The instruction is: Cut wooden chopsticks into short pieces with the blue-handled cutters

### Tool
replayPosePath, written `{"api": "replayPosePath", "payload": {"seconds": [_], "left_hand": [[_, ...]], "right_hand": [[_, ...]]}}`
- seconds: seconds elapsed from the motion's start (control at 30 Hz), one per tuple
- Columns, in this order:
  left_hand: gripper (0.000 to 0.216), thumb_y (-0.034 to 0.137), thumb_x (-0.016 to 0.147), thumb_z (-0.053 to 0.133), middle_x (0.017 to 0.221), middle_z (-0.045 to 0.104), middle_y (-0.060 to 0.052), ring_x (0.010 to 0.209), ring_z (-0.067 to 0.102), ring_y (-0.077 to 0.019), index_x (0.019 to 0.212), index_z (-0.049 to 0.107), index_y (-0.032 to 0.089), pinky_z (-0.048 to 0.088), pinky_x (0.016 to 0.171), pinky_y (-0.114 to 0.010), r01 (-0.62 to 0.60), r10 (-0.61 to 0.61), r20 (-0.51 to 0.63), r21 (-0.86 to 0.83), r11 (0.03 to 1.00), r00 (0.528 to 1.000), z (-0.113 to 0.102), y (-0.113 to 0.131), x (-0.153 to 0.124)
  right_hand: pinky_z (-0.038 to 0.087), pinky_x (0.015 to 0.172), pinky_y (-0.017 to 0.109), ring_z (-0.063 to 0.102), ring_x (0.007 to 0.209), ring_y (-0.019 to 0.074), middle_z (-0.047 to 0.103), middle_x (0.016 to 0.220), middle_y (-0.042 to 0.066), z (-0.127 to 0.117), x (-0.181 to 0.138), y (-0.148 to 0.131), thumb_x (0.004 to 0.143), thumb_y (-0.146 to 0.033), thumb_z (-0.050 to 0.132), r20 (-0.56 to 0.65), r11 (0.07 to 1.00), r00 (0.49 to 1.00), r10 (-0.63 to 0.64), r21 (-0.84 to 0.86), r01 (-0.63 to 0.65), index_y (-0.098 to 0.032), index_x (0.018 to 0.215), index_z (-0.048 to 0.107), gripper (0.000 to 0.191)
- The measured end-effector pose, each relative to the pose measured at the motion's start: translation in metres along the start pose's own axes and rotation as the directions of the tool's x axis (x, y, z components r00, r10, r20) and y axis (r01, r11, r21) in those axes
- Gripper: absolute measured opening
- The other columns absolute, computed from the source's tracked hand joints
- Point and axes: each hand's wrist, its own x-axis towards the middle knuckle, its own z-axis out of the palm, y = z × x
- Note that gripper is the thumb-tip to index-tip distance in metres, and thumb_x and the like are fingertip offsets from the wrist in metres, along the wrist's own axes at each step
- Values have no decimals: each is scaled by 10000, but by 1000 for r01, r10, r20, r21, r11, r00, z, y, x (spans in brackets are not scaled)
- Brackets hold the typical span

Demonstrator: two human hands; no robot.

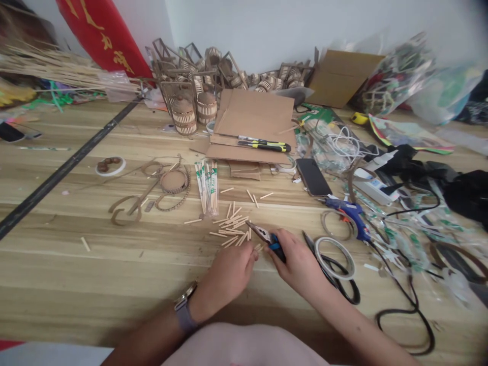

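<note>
At the near part of the wooden table (145,279), the right hand (295,259) is wrapped around the black-and-blue handles of the pliers (262,233), whose jaws look nearly together and point across a loose pile of short wooden sticks (233,222). Just beside it, the left hand (231,267) is curled with its fingertips drawn in; whether they pinch a stick cannot be told. A watch (185,314) circles the left wrist. Beyond the pile lie wrapped chopsticks (207,188) and flat cardboard (255,114) with a yellow-and-black cutter (270,146) on it. To the right are black-handled scissors (357,294), partly under a white tape ring (351,262), then a blue glue gun (348,211) and a phone (313,177). Near the pale wall (267,35), small lantern-like pieces (185,117) cluster beside a red banner (110,40).
</note>
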Motion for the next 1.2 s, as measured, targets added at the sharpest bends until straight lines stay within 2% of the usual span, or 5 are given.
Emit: {"api": "replayPosePath", "payload": {"seconds": [0.3, 0.47, 0.57, 0.7, 1.2], "left_hand": [[246, 204, 956, 325, 892, 684, -121, 823, 643, -262, 888, 561, 183, 409, 696, -331, 23, -20, -16, 235, 972, 1000, 4, 9, -4], [317, 339, 972, 284, 724, 673, -67, 688, 624, -216, 804, 514, 200, 418, 646, -313, 136, -144, -54, -126, 983, 988, -7, 4, 2], [308, 408, 939, 338, 701, 682, -33, 678, 643, -184, 805, 517, 196, 425, 606, -276, 186, -163, 90, -496, 848, 983, -11, 1, 6], [207, 371, 830, 485, 727, 678, -29, 726, 662, -188, 747, 522, 185, 421, 577, -257, 211, -134, 168, -649, 731, 977, -6, -1, 8], [490, 621, 719, 671, 737, 621, -34, 702, 593, -160, 794, 571, 147, 439, 640, -259, 240, -130, 202, -841, 486, 971, -4, 0, 9]], "right_hand": [[447, 668, 334, 621, 784, 274, 643, 811, 103, 23, 8, -1, 805, -160, 466, -191, 997, 981, 25, -69, -39, -202, 865, 522, 92], [444, 581, 264, 601, 635, 193, 625, 708, 22, -5, 12, 4, 890, -257, 460, -143, 999, 989, 23, 41, -17, -227, 842, 501, 69], [439, 586, 245, 586, 630, 167, 621, 717, 5, -20, 8, -5, 901, -251, 476, 63, 982, 994, -86, 171, 74, -229, 821, 502, 87], [443, 657, 289, 623, 777, 220, 659, 825, 62, -18, 5, -20, 855, -162, 494, 232, 984, 958, -168, 93, 150, -211, 832, 517, 59], [489, 706, 298, 668, 809, 216, 718, 901, 17, 3, 3, -21, 703, -263, 733, 33, 898, 982, 188, 400, -186, -231, 1065, 566, 400]]}}
